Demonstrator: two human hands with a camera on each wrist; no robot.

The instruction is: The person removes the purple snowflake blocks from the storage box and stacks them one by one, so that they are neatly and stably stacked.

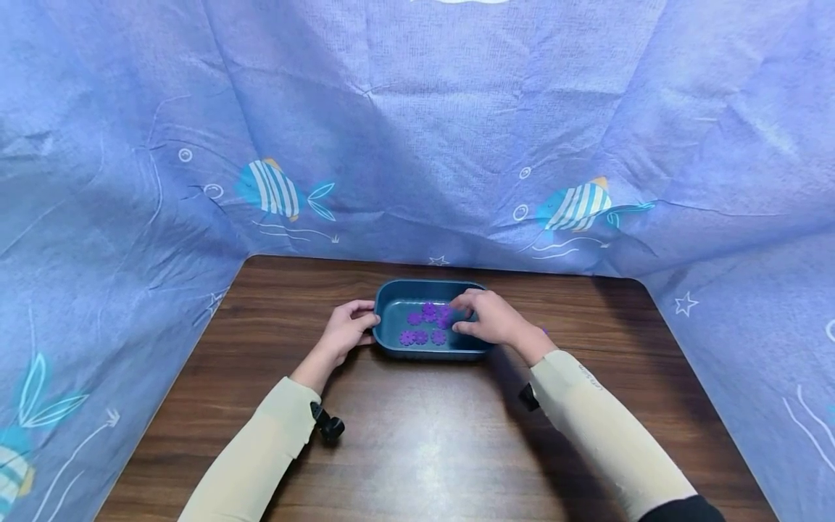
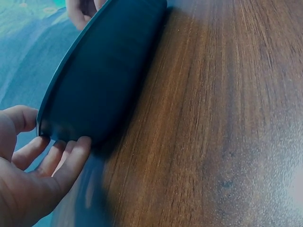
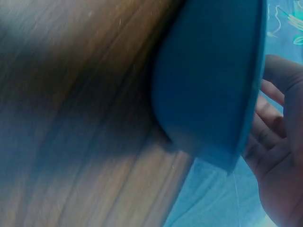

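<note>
A dark blue rectangular tub with rounded corners (image 1: 390,322) stands on the table. Several purple flower-shaped plastic discs (image 1: 407,338) lie scattered over its floor. My left hand (image 1: 347,330) grips the tub's left end; in the left wrist view the thumb is at the rim and the fingers (image 2: 75,156) press against the outer wall. My right hand (image 1: 491,317) reaches over the tub's right end, thumb and fingers apart, above the discs at that side. From the right wrist view, the tub's wall hides the fingertips of that hand (image 3: 284,132).
The brown wood-grain table (image 1: 417,428) ends at a blue fish-print cloth (image 1: 443,145) behind and at both sides. A small purple bit (image 1: 544,330) shows just past my right wrist. Black wrist cameras (image 1: 331,429) hang from both sleeves.
</note>
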